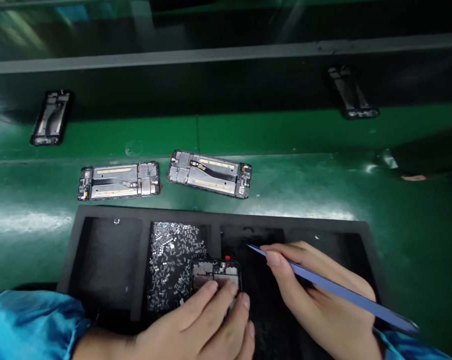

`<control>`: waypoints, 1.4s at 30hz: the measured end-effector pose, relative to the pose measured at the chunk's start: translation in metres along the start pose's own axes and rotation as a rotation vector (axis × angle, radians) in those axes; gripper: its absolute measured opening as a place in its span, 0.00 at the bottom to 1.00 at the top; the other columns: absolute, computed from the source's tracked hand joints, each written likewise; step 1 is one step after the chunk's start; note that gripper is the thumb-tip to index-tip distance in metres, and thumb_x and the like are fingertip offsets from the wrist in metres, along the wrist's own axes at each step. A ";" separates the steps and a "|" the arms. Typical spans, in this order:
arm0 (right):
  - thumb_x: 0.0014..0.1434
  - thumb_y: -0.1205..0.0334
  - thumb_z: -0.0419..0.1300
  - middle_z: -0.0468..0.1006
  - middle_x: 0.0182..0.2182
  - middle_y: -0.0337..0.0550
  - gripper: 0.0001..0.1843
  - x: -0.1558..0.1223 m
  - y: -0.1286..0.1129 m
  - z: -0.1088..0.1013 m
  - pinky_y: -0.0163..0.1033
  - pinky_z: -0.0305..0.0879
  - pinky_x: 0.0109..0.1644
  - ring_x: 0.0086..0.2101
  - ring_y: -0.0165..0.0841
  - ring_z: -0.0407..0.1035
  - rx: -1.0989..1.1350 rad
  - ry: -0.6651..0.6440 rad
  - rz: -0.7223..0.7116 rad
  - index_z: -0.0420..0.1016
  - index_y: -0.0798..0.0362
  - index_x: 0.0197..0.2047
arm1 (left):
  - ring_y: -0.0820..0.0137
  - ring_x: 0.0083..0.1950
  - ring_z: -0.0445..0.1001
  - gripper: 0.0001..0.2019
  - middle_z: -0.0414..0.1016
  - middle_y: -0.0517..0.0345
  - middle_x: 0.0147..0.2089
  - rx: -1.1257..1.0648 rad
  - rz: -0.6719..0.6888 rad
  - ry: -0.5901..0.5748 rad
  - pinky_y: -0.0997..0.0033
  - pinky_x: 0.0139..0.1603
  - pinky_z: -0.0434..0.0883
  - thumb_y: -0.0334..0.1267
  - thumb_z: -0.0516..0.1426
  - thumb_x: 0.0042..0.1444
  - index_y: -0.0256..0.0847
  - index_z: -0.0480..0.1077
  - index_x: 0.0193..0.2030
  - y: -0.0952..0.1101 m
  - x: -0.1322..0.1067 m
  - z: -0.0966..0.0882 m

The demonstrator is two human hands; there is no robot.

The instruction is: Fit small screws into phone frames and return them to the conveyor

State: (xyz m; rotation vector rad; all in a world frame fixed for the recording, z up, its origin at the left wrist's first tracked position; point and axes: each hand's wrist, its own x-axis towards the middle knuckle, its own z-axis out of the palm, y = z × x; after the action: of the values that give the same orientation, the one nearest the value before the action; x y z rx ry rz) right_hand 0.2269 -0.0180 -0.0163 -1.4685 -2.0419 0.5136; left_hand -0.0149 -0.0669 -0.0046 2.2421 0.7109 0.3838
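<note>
The phone frame (215, 270) lay at the near side of the black foam tray (218, 217), across the divider between the middle and right compartments as far as could be seen. A small red mark showed at its far edge, and pale pieces were visible on its exposed upper part. The left hand (194, 325) lay over the frame's near part, its fingers (218, 290) slightly spread and pressing down; the thumb was hidden, so a true grip could not be told. The right hand (323, 310) held a blue plastic pry tool (334, 287), with the fingers curled and pinching its shaft. The tool's pointed tip was over the right compartment, near the frame but not touching it.

A loose mass of small metal pieces (173, 265) filled much of the middle compartment, so plenty seemed left to use. Beyond the tray's far edge, two more phone frames (118, 181) rested side by side on the green surface (304, 190), apparently further along, with silver plates showing. Two others (51, 117) lay near the surface's far edge.
</note>
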 end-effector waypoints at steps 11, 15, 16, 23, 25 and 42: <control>0.68 0.64 0.63 0.84 0.34 0.37 0.03 0.001 -0.002 0.003 0.33 0.75 0.38 0.30 0.29 0.79 -0.073 0.083 -0.092 0.78 0.49 0.45 | 0.58 0.59 0.77 0.17 0.79 0.50 0.59 0.847 0.185 0.161 0.58 0.61 0.72 0.40 0.51 0.73 0.37 0.73 0.61 0.001 -0.004 0.007; 0.67 0.61 0.65 0.85 0.33 0.37 0.02 0.011 -0.008 -0.014 0.36 0.77 0.34 0.28 0.32 0.80 0.017 0.112 -0.047 0.80 0.47 0.42 | 0.58 0.59 0.78 0.17 0.81 0.52 0.58 0.861 0.182 0.183 0.58 0.61 0.71 0.41 0.52 0.72 0.39 0.74 0.60 0.003 -0.004 0.002; 0.67 0.59 0.65 0.86 0.33 0.37 0.03 0.016 -0.011 -0.019 0.36 0.77 0.32 0.28 0.33 0.80 0.024 0.096 -0.052 0.81 0.47 0.40 | 0.57 0.60 0.78 0.17 0.81 0.52 0.58 0.863 0.176 0.195 0.57 0.61 0.71 0.42 0.52 0.72 0.39 0.75 0.59 0.004 -0.004 0.002; 0.69 0.54 0.62 0.80 0.20 0.35 0.13 0.024 -0.021 -0.008 0.33 0.70 0.21 0.19 0.31 0.75 0.078 0.137 0.164 0.78 0.49 0.33 | 0.56 0.56 0.79 0.21 0.81 0.51 0.57 0.862 -0.007 0.249 0.58 0.50 0.73 0.45 0.47 0.73 0.35 0.75 0.58 0.006 -0.004 0.004; 0.68 0.52 0.63 0.77 0.18 0.33 0.15 0.018 -0.017 0.001 0.33 0.65 0.19 0.16 0.29 0.72 0.025 0.141 0.171 0.77 0.50 0.32 | 0.56 0.56 0.79 0.20 0.81 0.52 0.57 0.853 0.002 0.243 0.59 0.48 0.74 0.44 0.47 0.74 0.35 0.74 0.57 0.006 -0.004 0.004; 0.69 0.59 0.62 0.80 0.26 0.33 0.06 0.011 0.000 -0.003 0.32 0.71 0.29 0.24 0.28 0.76 0.045 0.027 0.009 0.76 0.48 0.37 | 0.50 0.56 0.82 0.19 0.82 0.42 0.55 0.815 0.054 0.241 0.60 0.49 0.83 0.41 0.49 0.72 0.28 0.73 0.56 0.005 -0.002 0.002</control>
State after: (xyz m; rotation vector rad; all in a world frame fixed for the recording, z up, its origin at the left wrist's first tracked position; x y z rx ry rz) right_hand 0.2267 -0.0078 -0.0115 -1.4506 -1.9911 0.5369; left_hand -0.0138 -0.0725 -0.0025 3.0137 1.0740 0.4486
